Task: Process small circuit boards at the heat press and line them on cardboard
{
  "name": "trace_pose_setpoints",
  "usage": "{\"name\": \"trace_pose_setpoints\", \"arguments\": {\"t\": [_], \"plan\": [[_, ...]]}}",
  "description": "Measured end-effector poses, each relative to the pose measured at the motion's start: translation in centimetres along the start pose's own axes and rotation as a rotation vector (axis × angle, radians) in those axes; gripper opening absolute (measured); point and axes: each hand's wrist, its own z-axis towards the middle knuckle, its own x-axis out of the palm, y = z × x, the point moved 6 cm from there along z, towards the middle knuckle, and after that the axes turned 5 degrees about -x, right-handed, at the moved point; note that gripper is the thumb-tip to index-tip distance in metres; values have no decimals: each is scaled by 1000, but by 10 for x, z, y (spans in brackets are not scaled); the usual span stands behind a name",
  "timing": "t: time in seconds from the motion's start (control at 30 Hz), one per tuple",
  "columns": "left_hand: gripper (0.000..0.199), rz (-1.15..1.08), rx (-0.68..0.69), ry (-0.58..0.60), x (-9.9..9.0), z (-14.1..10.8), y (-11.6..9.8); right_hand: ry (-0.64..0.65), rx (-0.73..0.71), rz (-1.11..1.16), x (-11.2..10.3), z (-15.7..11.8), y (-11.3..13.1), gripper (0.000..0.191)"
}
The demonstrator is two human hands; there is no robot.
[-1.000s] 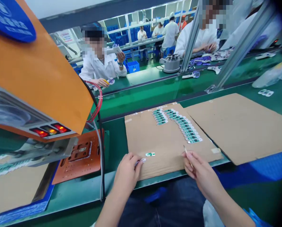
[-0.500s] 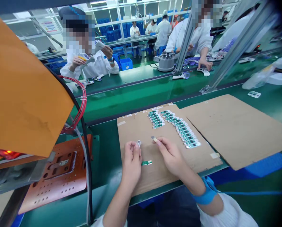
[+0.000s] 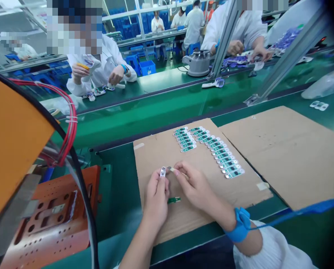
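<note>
My left hand (image 3: 156,196) is closed around a small white plastic part (image 3: 163,172), which stands up between thumb and fingers with its dark-marked face showing. In a pinch of my right hand (image 3: 193,183) is a small pale-handled tool with a grey blade-like tip (image 3: 169,169). That tip is close beside the white part's upper end; whether they touch I cannot tell. A loose green circuit board (image 3: 174,200) lies on the cardboard sheet (image 3: 155,149) just right of my left hand. Farther back, several white-ended circuit boards (image 3: 221,152) lie in slanting rows.
A second cardboard sheet (image 3: 284,149) adjoins on the right. To my left are an orange metal fixture (image 3: 63,209), a black cable (image 3: 82,194) and red wires (image 3: 71,130). A blue wrist strap (image 3: 239,226) trails a cord rightward. Co-workers sit across the green bench (image 3: 144,112).
My right hand has moved left, bringing the tool's tip up to the white part. The white part's face is turned more toward me. The camera view has shifted slightly.
</note>
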Motion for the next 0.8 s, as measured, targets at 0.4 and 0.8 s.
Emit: {"name": "trace_pose_setpoints", "arguments": {"t": [0.4,0.8], "plan": [[32,-42,5,145,5,-2,-3,0,-64,184,5,-7,-3,10],[27,-96,-40,150,6,-2,-5,-28,-110,213,4,-10,-2,8]]}}
